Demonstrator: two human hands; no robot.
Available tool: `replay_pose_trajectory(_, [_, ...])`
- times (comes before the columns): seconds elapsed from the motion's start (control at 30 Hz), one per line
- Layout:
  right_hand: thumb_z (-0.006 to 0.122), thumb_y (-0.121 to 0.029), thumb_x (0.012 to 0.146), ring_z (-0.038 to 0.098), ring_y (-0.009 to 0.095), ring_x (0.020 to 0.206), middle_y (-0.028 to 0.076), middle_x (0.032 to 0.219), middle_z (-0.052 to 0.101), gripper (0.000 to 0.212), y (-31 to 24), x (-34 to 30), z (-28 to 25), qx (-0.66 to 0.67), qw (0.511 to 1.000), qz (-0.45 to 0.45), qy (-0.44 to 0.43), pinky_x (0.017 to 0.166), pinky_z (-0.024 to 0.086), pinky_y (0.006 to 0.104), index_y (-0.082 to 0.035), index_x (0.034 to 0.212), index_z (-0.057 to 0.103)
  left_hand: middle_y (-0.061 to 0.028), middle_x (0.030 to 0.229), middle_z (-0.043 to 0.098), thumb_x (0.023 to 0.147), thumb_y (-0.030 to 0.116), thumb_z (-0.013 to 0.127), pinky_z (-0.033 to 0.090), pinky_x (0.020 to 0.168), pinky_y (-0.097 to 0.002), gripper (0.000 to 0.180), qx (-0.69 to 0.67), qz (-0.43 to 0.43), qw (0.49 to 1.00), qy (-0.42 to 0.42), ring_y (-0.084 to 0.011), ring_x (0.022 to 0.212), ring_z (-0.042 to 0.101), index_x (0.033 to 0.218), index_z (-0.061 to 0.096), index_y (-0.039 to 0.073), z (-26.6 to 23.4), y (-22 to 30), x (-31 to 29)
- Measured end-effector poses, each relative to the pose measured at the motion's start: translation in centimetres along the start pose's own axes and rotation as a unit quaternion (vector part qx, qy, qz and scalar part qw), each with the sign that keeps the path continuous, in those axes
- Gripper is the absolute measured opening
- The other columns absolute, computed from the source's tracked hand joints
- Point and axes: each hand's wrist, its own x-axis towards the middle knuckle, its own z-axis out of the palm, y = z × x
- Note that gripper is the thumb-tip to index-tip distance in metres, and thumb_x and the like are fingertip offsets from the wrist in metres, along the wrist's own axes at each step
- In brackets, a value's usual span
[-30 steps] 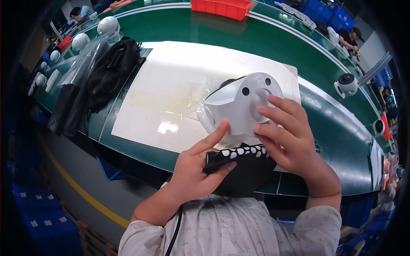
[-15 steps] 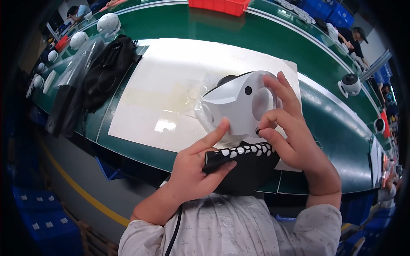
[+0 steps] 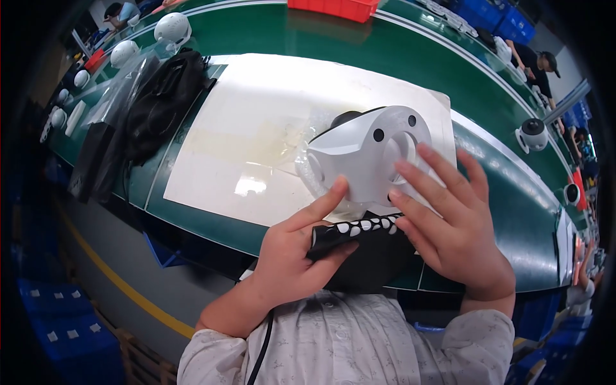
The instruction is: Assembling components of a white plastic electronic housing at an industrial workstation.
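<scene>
A white plastic housing (image 3: pixel 359 157) with a round opening lies tilted on the work surface, bubble wrap (image 3: pixel 307 168) beside it. Two small black round pads (image 3: pixel 378 135) show plainly on its face. A third black dot (image 3: pixel 391 197), low on the housing, is partly covered by a fingertip. My left hand (image 3: pixel 289 256) is closed on a black sheet with white oval spots (image 3: pixel 362 226) along its upper edge, and its index fingertip rests against the housing. My right hand (image 3: pixel 449 218) is open, fingers spread over the right side of the housing, a fingertip at the low dot.
A white board (image 3: pixel 224 128) covers part of the green bench (image 3: pixel 256 35). Black bags (image 3: pixel 170 96) and clear plastic wrapping (image 3: pixel 122 90) lie at left, with round white devices (image 3: pixel 172 29) behind. A red bin (image 3: pixel 337 6) stands at the far side. Other people work farther off.
My right hand has opened from a pinch on a small black pad and spread its fingers. The low dot now shows on the housing. My left hand has barely moved.
</scene>
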Motion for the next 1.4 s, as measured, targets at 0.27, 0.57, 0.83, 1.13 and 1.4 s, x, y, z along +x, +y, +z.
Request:
replay_pose_trajectory(0.27, [0.067,-0.016,0.064,0.044,0.032,0.108,0.01,0.107,0.053,0.021,-1.1,1.4,2.4,0.19,0.971,-0.007,0.145,0.09,0.028,0.0425,-0.008,0.083,0.061,-0.0136,0.123,0.043,0.065,0.001,0.063,0.045,0.07,-0.0246,0.013,0.012,-0.006,1.0,-0.013,-0.023,0.085,0.06,0.077,0.059,-0.001,-0.3,0.5,0.3])
replay_pose_trajectory(0.57, [0.066,-0.01,0.064,0.044,0.03,0.106,0.008,0.104,0.055,0.013,-2.0,2.3,3.2,0.249,0.954,-0.02,0.165,0.09,0.028,0.0418,-0.007,0.075,0.059,-0.0153,0.123,0.042,0.062,0.001,0.062,0.046,0.066,-0.0254,0.016,0.04,0.018,0.998,-0.036,-0.0254,0.084,0.06,0.078,0.059,-0.001,0.0,0.4,0.6])
replay_pose_trajectory(0.83, [0.058,-0.009,0.073,0.034,0.03,0.116,0.013,0.115,0.044,0.007,2.6,0.3,3.6,0.29,0.92,0.134,0.227,0.093,0.027,0.0383,-0.005,0.077,0.053,-0.0141,0.122,0.044,0.064,0.001,0.064,0.045,0.07,-0.0243,0.014,0.065,-0.015,0.998,-0.007,-0.0229,0.087,0.059,0.077,0.059,-0.002,0.3,-0.1,0.2])
replay_pose_trajectory(1.13, [0.055,-0.012,0.076,0.03,0.027,0.12,0.017,0.125,0.036,0.008,4.3,-0.9,3.8,0.441,0.863,0.219,0.114,0.098,0.02,0.0368,-0.006,0.076,0.051,-0.016,0.11,0.053,0.066,-0.007,0.062,0.041,0.059,-0.0174,0.054,0.074,0.029,0.997,-0.02,-0.0053,0.06,0.051,0.116,0.041,-0.01,0.4,-0.5,0.5])
replay_pose_trajectory(1.4, [0.057,-0.01,0.075,0.035,0.024,0.116,0.018,0.124,0.039,0.007,4.3,-1.1,3.9,0.515,0.811,0.254,0.11,0.096,0.023,0.0349,-0.005,0.075,0.052,-0.0144,0.121,0.045,0.063,-0.002,0.064,0.045,0.058,-0.0212,0.016,0.044,-0.024,0.999,-0.003,-0.0113,0.057,0.057,0.079,0.06,-0.002,0.8,-0.9,0.2])
